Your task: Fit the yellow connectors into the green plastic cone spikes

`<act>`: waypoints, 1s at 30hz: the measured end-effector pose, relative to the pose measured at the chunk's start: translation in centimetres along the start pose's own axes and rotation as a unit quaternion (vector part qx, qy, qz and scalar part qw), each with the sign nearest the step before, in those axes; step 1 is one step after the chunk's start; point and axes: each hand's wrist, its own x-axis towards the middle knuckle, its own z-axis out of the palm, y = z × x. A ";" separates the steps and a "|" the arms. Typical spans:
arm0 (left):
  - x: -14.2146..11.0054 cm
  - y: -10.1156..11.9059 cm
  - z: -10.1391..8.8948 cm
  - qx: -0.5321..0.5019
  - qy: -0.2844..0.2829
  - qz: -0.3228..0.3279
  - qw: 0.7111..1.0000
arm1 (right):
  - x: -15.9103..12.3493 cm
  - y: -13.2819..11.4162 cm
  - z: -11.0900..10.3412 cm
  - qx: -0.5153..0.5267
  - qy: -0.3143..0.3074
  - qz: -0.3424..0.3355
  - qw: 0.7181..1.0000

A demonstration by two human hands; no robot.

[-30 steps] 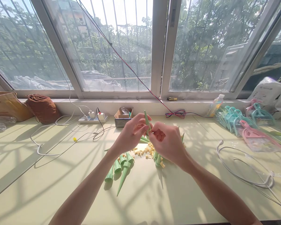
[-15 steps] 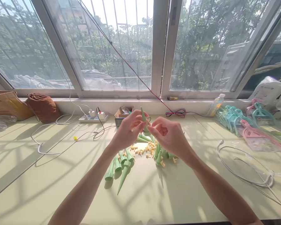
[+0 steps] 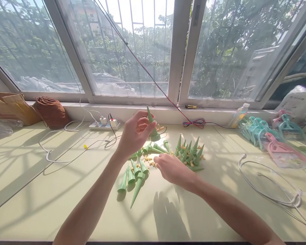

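My left hand (image 3: 139, 131) is closed around a green plastic cone-shaped spike (image 3: 155, 136), raised above the table with its tip up. A small yellow valve piece (image 3: 160, 128) sticks out at the spike's right side. Lower down, my right hand (image 3: 172, 166) reaches into the loose yellow pieces (image 3: 148, 159), its fingers drawn together. Whatever lies between those fingertips is hidden. Several green spikes (image 3: 131, 175) stand or lie to the left of the pieces. More green spikes with yellow parts (image 3: 191, 153) stand in a cluster to the right.
A power strip (image 3: 104, 126) with cables lies toward the window. At the right are a coiled grey cable (image 3: 270, 197), a bottle (image 3: 241, 115), and teal (image 3: 257, 127) and pink plastic items (image 3: 283, 151). A brown drawstring bag (image 3: 52, 112) and cardboard box (image 3: 17, 107) stand at left.
My right hand has come away from the spike and moved down to the yellow pieces. The left hand still holds the spike, now with a yellow piece showing at its side.
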 end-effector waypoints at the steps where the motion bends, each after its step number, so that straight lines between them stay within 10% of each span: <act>1: 0.0 0.0 0.0 0.002 0.000 0.000 1.000 | 0.1 -0.1 0.6 -0.019 -0.016 0.000 1.000; 30: 0.0 0.2 -0.6 0.022 -0.010 -0.008 1.000 | 1.2 0.2 3.2 -0.048 -0.114 0.059 0.991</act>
